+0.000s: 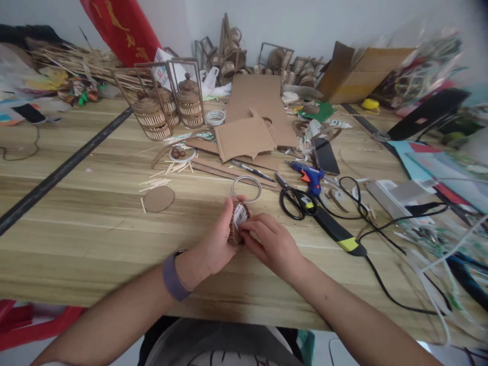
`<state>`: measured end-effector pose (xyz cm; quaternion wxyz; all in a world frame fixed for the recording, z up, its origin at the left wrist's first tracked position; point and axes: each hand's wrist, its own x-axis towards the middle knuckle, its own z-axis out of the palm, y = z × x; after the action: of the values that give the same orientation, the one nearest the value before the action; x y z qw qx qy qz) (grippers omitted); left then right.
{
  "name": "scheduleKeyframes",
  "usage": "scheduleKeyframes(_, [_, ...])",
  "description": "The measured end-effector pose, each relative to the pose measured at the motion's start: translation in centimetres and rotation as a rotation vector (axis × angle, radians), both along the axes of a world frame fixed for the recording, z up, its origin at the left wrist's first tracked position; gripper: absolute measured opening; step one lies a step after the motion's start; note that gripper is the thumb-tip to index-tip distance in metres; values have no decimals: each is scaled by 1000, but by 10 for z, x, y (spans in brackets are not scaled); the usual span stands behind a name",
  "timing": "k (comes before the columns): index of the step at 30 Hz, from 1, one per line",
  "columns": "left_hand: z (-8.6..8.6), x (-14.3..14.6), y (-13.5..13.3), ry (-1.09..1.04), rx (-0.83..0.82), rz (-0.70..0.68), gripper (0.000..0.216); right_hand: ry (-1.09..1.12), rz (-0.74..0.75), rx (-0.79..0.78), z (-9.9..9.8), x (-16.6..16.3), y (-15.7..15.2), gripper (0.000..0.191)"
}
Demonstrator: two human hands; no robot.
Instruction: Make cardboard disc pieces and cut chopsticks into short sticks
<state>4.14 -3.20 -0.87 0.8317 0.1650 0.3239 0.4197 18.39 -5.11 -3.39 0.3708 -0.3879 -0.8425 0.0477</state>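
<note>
Both my hands meet over the wooden table [95, 239] near its front edge. My left hand [215, 244] is wrapped round a small round brown ribbed piece [238, 223] with a white patch on its face. My right hand [269, 241] pinches the same piece from the right, fingertips on the white patch. A purple band [173, 277] sits on my left wrist. Just beyond the hands lies a thin wire ring [247, 188].
Black scissors [292, 201], a blue glue gun [310, 178] and a black-and-yellow tool [339, 234] with cables lie to the right. A cardboard disc [158, 198] and sticks lie to the left. Cardboard sheets [244, 137] and small woven lanterns [168, 112] stand further back.
</note>
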Motion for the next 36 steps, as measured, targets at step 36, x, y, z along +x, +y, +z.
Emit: scheduleKeyframes(36, [-3, 6, -6, 143, 33, 0, 34, -92, -54, -34, 6, 1, 1, 14])
